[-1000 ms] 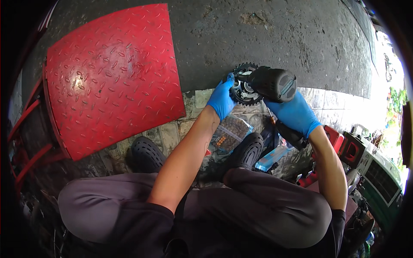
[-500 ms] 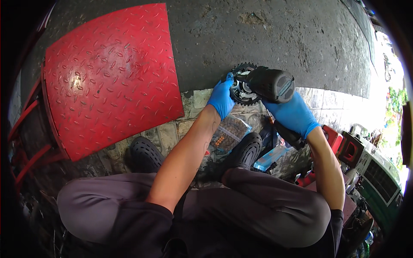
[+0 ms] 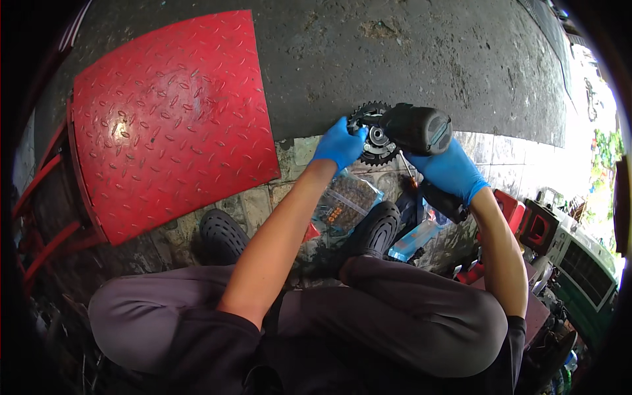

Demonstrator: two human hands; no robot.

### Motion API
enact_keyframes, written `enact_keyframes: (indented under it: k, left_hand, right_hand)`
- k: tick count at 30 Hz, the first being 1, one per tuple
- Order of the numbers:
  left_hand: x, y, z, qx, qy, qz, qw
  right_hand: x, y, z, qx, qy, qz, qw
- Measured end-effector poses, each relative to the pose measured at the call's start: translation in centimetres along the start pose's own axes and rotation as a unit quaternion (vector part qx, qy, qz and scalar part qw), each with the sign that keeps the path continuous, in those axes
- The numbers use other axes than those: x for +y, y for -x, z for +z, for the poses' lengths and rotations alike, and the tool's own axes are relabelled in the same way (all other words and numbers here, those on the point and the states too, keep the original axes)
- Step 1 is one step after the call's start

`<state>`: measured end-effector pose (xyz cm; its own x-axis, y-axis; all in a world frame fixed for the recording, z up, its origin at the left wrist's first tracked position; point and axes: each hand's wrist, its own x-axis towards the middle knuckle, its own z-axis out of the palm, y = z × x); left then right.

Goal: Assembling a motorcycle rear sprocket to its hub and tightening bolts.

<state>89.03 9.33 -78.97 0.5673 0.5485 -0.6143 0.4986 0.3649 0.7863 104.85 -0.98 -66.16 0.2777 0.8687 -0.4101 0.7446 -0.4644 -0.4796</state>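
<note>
Both hands wear blue gloves. My right hand (image 3: 451,172) is wrapped round the grip of a black cordless impact driver (image 3: 416,130), whose nose points left over a dark toothed sprocket (image 3: 378,153) with a silver centre. My left hand (image 3: 340,146) is closed at the sprocket's left side, its fingers curled close to the driver's nose. The driver covers the sprocket's right part. Exactly where the nose meets the sprocket is hidden. A thin metal-shafted tool (image 3: 412,176) shows below the driver, beside my right hand.
A red diamond-plate ramp (image 3: 174,125) stands at the left. Near my shoes lie a clear plastic bag (image 3: 349,201) and a light-blue packet (image 3: 415,240). A dark mat (image 3: 421,59) covers the far floor. Red and black cases (image 3: 536,230) and a green-and-white box (image 3: 582,276) crowd the right.
My left hand has shifted its grip, its fingers now curling further over the sprocket's left side toward the driver's nose. The driver and my right hand stay nearly in place.
</note>
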Motion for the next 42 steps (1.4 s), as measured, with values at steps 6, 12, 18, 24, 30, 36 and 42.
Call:
enact_keyframes:
  k: [6,12,18,24,30,36,42]
  left_hand:
    - [-0.7,-2.4,-2.7,0.143,-0.28,0.453,0.834]
    - [0.7,-0.9,1.0,0.095,-0.183,0.466,0.861]
    - [-1.2,0.7,2.4,0.161,-0.321,0.42,0.833]
    - [-3.4,1.0,1.5,0.09,0.184,0.068,0.976]
    - [-5.1,-0.6,1.0,-0.116,0.44,-0.179,0.872]
    - [-4.9,0.0,2.7,-0.122,0.519,-0.206,0.821]
    - [-6.0,-0.8,4.1,-0.072,0.581,-0.156,0.795]
  right_hand:
    - [-2.2,0.3,-0.8,-0.03,-0.046,0.07,0.996]
    - [0.1,5.1,-2.8,-0.014,-0.036,0.048,0.998]
    - [1.3,6.2,0.1,-0.01,-0.114,0.185,0.976]
    - [1.6,6.3,0.3,-0.014,-0.113,0.177,0.977]
    - [1.0,5.9,0.7,-0.013,-0.063,0.136,0.989]
    - [1.5,6.6,0.9,0.012,-0.037,0.113,0.993]
    - [0.7,6.5,1.1,0.002,-0.073,0.147,0.986]
